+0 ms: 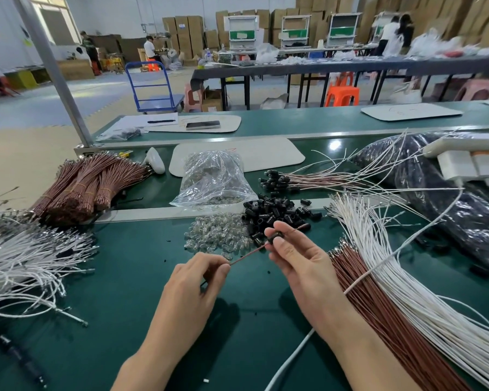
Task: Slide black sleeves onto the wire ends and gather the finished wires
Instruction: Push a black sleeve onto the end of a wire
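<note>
Left hand [198, 275] pinches brown wire [247, 253]; right hand [291, 249] pinches black sleeve [275, 237] on it.

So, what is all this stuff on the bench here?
held wire: one, brown, between both hands
held sleeve: one, black, on that wire
loose sleeves: pile, black, beyond the hands
bulbs: pile, clear, left of loose sleeves
bag: one, clear, behind the bulbs
sleeved wires: batch, black-tipped, behind loose sleeves
bundles: several, brown, far left
white wires: many, white, left and right
loose brown wires: many, brown, right side
table: one, green, under everything
left hand: one, pinches held wire
right hand: one, pinches held sleeve
</note>
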`<state>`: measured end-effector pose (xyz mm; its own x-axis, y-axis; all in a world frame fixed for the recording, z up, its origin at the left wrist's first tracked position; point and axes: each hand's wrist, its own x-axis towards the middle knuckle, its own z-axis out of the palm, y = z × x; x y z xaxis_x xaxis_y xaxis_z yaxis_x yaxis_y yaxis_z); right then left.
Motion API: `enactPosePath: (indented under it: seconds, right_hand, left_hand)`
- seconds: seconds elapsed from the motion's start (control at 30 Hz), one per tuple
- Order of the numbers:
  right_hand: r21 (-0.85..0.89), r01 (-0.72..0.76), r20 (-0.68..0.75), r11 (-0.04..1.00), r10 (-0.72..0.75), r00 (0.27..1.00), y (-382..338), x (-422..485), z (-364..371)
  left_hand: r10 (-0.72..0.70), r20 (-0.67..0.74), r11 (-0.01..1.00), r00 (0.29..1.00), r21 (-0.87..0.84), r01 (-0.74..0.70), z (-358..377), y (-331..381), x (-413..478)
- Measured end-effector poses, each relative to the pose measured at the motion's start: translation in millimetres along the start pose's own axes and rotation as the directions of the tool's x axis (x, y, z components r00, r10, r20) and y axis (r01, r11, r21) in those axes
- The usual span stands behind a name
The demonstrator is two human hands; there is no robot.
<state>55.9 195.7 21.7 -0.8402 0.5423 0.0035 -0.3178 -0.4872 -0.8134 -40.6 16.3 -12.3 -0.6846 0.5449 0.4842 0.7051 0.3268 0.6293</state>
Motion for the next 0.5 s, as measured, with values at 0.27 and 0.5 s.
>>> enactPosePath:
  seconds: [0.27, 0.5]
  right_hand:
    - [-0.180, -0.028, 0.173, 0.983, 0.060, 0.983, 12, -10, 10]
    - [0.019, -0.057, 0.061, 0.998, 0.056, 0.997, 1, -2, 3]
  left_hand:
    - [0.026, 0.027, 0.998, 0.999, -0.056, -0.024, 6, 6, -1]
    - [-0.015, 0.049, 0.999, 0.999, -0.048, 0.017, 7, 1, -1]
